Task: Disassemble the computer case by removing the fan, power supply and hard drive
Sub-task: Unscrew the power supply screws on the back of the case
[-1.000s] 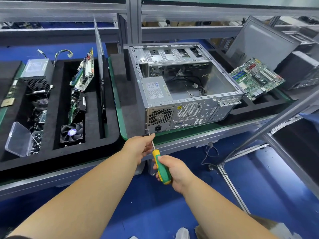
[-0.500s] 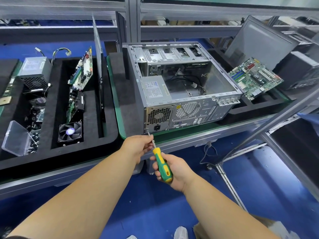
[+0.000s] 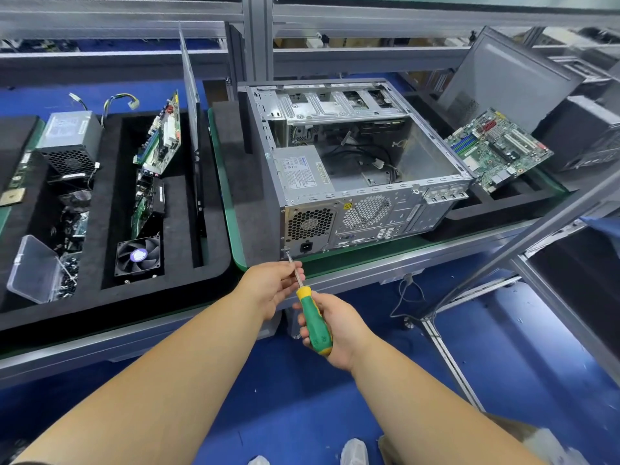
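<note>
An open grey computer case (image 3: 432, 169) lies on its side on the bench, rear panel toward me. Its power supply (image 3: 302, 172) sits in the near left corner, with loose cables beside it. My right hand (image 3: 335, 327) grips the green and yellow handle of a screwdriver (image 3: 313, 322). The tip rests on a screw at the lower left corner of the rear panel. My left hand (image 3: 271, 286) pinches the metal shaft just behind the tip.
A black foam tray (image 3: 181, 209) on the left holds a removed fan (image 3: 138, 257), another power supply (image 3: 68, 139), circuit boards and a clear plastic screw box (image 3: 32, 268). A motherboard (image 3: 496, 146) and a side panel (image 3: 503, 75) lie right of the case. A slanted frame bar (image 3: 523, 236) crosses at right.
Both hands stay on the screwdriver at the same screw. The view has shifted only slightly.
</note>
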`<state>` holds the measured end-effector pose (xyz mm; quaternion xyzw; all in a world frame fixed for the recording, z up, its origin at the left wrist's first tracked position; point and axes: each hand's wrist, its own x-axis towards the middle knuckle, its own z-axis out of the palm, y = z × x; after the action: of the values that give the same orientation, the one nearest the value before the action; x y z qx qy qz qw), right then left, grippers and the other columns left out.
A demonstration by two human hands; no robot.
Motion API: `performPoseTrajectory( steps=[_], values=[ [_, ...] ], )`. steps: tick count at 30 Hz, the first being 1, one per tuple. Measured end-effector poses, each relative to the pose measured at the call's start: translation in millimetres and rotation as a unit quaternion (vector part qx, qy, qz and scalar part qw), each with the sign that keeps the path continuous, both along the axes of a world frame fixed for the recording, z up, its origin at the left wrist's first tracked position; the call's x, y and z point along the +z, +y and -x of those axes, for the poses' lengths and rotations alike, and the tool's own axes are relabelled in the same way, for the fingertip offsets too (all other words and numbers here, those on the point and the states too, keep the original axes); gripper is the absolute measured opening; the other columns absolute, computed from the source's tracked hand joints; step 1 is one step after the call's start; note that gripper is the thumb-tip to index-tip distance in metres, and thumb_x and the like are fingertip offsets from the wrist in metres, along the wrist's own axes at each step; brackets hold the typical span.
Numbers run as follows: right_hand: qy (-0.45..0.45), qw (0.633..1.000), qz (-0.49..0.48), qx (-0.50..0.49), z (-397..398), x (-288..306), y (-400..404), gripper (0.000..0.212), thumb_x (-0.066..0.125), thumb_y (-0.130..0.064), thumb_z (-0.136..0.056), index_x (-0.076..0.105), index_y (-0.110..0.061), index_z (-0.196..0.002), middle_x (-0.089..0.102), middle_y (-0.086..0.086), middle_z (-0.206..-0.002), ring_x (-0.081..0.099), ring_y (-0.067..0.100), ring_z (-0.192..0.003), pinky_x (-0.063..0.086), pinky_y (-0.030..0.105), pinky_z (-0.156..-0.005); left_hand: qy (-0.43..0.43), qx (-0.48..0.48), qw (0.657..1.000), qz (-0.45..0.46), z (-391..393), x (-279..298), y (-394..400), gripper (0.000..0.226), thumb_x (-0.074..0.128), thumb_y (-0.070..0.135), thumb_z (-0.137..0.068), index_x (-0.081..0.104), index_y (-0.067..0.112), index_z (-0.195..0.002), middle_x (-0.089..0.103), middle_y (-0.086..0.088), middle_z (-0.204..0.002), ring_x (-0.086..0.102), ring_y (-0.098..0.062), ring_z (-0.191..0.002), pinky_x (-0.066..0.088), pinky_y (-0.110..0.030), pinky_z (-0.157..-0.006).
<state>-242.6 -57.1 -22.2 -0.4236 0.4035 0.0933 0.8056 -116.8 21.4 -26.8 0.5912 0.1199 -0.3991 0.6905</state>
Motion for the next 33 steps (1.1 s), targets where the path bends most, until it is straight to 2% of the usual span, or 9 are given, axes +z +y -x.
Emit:
performPoseTrajectory(
  steps=[3, 6, 10, 15, 18, 20, 24, 28, 33],
  values=[
    [-0.002, 0.999, 0.035, 0.016, -0.5, 1.0, 1.6, 0.035, 0.046, -0.029, -0.103, 0.071, -0.003, -0.102, 0.065, 0.005, -0.07, 0.058, 0.016, -0.057, 0.05, 0.028, -0.056, 0.026, 0.017, 0.999, -0.025, -3.0, -1.5, -0.8, 0.014, 0.068, 0.016, -0.089, 0.066, 0.005, -0.098, 0.069, -0.006, -0.081, 0.065, -0.014, -0.071, 0.055, -0.022, -0.057],
    [-0.002, 0.995, 0.097, 0.033, -0.3, 1.3, 3.9, 0.023, 0.055, -0.028, -0.1, 0.068, -0.009, -0.099, 0.067, 0.003, -0.073, 0.06, 0.015, -0.059, 0.051, 0.027, -0.057, 0.03, 0.007, 0.998, -0.051, -6.0, 0.0, -2.9, 0.024, 0.078, 0.023, -0.081, 0.066, 0.007, -0.095, 0.065, -0.001, -0.071, 0.06, -0.012, -0.065, 0.053, -0.021, -0.053],
    [-0.003, 0.987, 0.154, 0.052, -0.4, 1.2, 4.8, 0.018, 0.068, -0.032, -0.093, 0.062, -0.015, -0.093, 0.065, 0.002, -0.077, 0.061, 0.013, -0.063, 0.051, 0.024, -0.057, 0.012, 0.006, 0.998, -0.058, -7.6, -0.5, -5.5, 0.019, 0.079, 0.016, -0.079, 0.065, 0.006, -0.085, 0.063, -0.005, -0.071, 0.059, -0.014, -0.064, 0.053, -0.019, -0.051],
    [-0.004, 0.998, 0.059, 0.021, -1.0, 5.1, 5.6, 0.028, 0.06, -0.037, -0.097, 0.071, -0.011, -0.1, 0.066, 0.003, -0.074, 0.06, 0.014, -0.066, 0.048, 0.026, -0.063, 0.011, 0.017, 0.999, -0.041, -8.0, 0.3, -4.4, 0.011, 0.074, 0.01, -0.084, 0.065, 0.003, -0.084, 0.068, -0.008, -0.071, 0.064, -0.015, -0.067, 0.054, -0.019, -0.052],
    [-0.02, 0.999, 0.014, 0.022, 0.9, 7.0, 4.2, 0.037, 0.048, -0.034, -0.102, 0.068, -0.006, -0.114, 0.069, 0.001, -0.076, 0.062, 0.011, -0.062, 0.047, 0.021, -0.053, 0.013, 0.017, 0.999, -0.028, -7.3, 1.3, -2.9, 0.007, 0.069, 0.007, -0.088, 0.066, 0.003, -0.084, 0.07, -0.006, -0.066, 0.067, -0.014, -0.065, 0.055, -0.02, -0.053],
    [-0.016, 0.999, 0.015, 0.024, 1.8, 6.5, 3.2, 0.038, 0.046, -0.033, -0.103, 0.066, -0.005, -0.119, 0.069, 0.0, -0.075, 0.061, 0.009, -0.058, 0.046, 0.019, -0.05, 0.016, 0.014, 1.0, -0.018, -6.7, 1.7, -2.2, 0.006, 0.065, 0.007, -0.09, 0.067, 0.003, -0.086, 0.072, -0.006, -0.072, 0.069, -0.014, -0.067, 0.056, -0.021, -0.054],
    [-0.017, 0.998, 0.041, 0.034, 5.1, 1.2, 4.0, 0.027, 0.054, -0.032, -0.1, 0.069, -0.011, -0.107, 0.062, 0.003, -0.074, 0.06, 0.014, -0.063, 0.048, 0.026, -0.06, 0.023, -0.002, 1.0, 0.011, -5.5, 1.3, -2.7, 0.016, 0.053, 0.005, -0.097, 0.068, 0.004, -0.09, 0.072, -0.008, -0.083, 0.07, -0.014, -0.073, 0.056, -0.02, -0.055],
    [-0.023, 0.998, 0.045, 0.037, 3.5, -1.5, 5.3, 0.018, 0.059, -0.029, -0.098, 0.064, -0.014, -0.105, 0.054, 0.003, -0.08, 0.057, 0.014, -0.057, 0.048, 0.025, -0.055, 0.036, -0.008, 0.998, 0.04, -3.8, 0.8, -4.1, 0.024, 0.044, 0.005, -0.101, 0.067, 0.005, -0.094, 0.071, -0.008, -0.085, 0.068, -0.014, -0.075, 0.057, -0.02, -0.058],
    [-0.017, 1.0, -0.021, 0.008, -0.2, 2.0, 3.9, 0.038, 0.042, -0.032, -0.103, 0.07, -0.006, -0.099, 0.06, 0.005, -0.069, 0.053, 0.017, -0.055, 0.046, 0.026, -0.054, 0.033, -0.007, 0.999, 0.021, -4.8, -1.2, -2.6, 0.02, 0.048, 0.008, -0.099, 0.068, 0.004, -0.096, 0.071, -0.007, -0.082, 0.069, -0.014, -0.074, 0.057, -0.022, -0.058]
  ],
)
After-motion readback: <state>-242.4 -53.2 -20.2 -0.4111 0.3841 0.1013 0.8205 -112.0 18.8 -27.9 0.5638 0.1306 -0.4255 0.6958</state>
